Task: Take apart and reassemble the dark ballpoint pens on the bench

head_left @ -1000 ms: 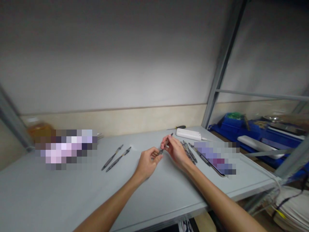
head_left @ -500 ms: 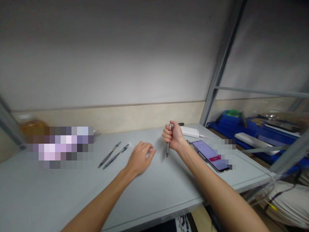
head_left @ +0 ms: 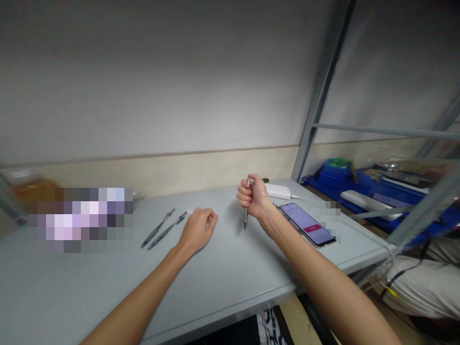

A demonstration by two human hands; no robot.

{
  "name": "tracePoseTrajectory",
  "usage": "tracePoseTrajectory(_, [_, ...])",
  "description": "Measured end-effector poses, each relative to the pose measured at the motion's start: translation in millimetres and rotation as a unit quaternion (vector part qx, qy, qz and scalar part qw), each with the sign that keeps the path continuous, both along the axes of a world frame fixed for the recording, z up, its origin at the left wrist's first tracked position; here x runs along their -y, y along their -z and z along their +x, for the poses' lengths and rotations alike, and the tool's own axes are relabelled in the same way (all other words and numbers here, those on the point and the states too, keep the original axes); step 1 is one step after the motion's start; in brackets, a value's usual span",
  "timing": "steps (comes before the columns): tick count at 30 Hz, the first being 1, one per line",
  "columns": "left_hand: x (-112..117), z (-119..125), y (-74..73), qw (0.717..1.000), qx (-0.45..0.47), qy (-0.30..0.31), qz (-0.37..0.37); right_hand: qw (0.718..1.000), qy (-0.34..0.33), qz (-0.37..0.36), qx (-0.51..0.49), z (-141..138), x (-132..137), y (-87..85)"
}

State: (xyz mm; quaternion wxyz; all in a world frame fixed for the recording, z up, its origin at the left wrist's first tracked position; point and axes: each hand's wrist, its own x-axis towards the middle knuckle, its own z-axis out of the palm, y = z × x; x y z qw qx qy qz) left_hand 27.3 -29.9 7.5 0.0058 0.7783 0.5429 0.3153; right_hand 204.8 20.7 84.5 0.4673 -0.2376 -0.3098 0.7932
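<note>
My right hand [head_left: 252, 197] is a fist wrapped round a grey pen [head_left: 246, 218], held upright with its tip pointing down just above the grey table [head_left: 230, 268]. My left hand [head_left: 197, 229] rests on the table to the left of it, fingers loosely curled, with nothing visible in it. Two more dark pens [head_left: 162, 229] lie side by side on the table left of my left hand.
A phone [head_left: 307, 224] with a lit screen lies right of my right hand. Behind it sits a white device [head_left: 278, 191]. A metal shelf post [head_left: 316, 91] stands at the table's right rear corner, with blue bins [head_left: 362, 184] beyond. A blurred-out patch lies at the left.
My hands have come apart. The right hand took the pen into a fist and stood it upright; the left hand let go and dropped to the table, drifting left.
</note>
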Motion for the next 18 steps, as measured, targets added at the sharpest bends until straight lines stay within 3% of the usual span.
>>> tracePoseTrajectory(18, [2.3,2.4,-0.1,1.0,-0.01,0.012,-0.027,0.994,-0.038,0.053,0.082,-2.1,3.2,3.9])
